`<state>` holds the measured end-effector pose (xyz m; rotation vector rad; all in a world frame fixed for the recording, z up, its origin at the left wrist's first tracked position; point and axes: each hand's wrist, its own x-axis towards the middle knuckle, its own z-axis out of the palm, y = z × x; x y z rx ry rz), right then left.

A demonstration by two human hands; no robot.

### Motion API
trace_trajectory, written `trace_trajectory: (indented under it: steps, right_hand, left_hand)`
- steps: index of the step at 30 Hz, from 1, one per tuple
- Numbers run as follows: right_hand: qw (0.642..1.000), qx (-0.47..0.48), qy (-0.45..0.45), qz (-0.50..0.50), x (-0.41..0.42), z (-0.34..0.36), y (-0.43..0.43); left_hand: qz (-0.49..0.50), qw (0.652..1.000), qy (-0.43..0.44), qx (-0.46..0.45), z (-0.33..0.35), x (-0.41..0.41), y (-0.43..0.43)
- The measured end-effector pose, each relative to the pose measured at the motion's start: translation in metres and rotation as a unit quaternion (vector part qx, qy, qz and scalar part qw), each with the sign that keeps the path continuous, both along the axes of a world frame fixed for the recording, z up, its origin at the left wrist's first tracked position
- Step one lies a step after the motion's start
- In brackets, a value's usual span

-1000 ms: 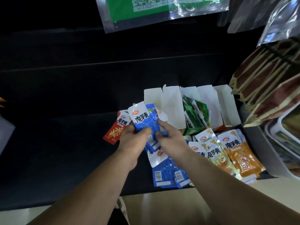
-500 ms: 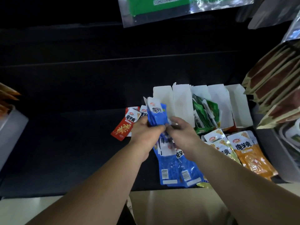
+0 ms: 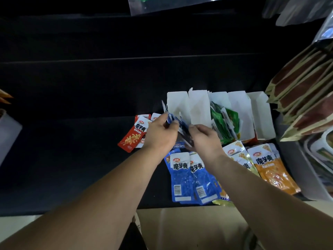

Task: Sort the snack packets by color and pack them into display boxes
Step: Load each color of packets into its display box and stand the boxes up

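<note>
My left hand [image 3: 160, 132] and my right hand [image 3: 205, 139] both grip a bundle of blue snack packets [image 3: 182, 128], tipped on edge at the mouth of the leftmost white display box [image 3: 177, 103]. Two more blue packets [image 3: 191, 179] lie flat on the black table below my hands. Red packets [image 3: 134, 135] lie to the left of my left hand. Orange packets [image 3: 272, 170] and yellowish ones [image 3: 237, 156] lie to the right. Green packets [image 3: 225, 121] stand in a middle box.
Further white boxes [image 3: 261, 112] stand in a row to the right. Stacked brown-and-gold pouches [image 3: 302, 98] and a grey tray [image 3: 306, 177] crowd the right edge. Clear bags [image 3: 162, 4] hang above. A grey bin [image 3: 7, 134] sits at the far left.
Both hands have lifted the blue bundle away from me, turned it from face-up to edge-on and brought it to the leftmost box. Two blue packets stay on the table.
</note>
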<state>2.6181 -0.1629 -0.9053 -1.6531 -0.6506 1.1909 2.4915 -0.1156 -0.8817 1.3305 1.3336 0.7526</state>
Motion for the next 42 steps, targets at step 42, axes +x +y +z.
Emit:
trace_trajectory:
  steps: [42]
  right_hand:
    - [0.965, 0.035, -0.261, 0.023, 0.026, 0.009, -0.015]
  left_hand:
    - [-0.177, 0.983, 0.021, -0.030, -0.028, 0.009, -0.034]
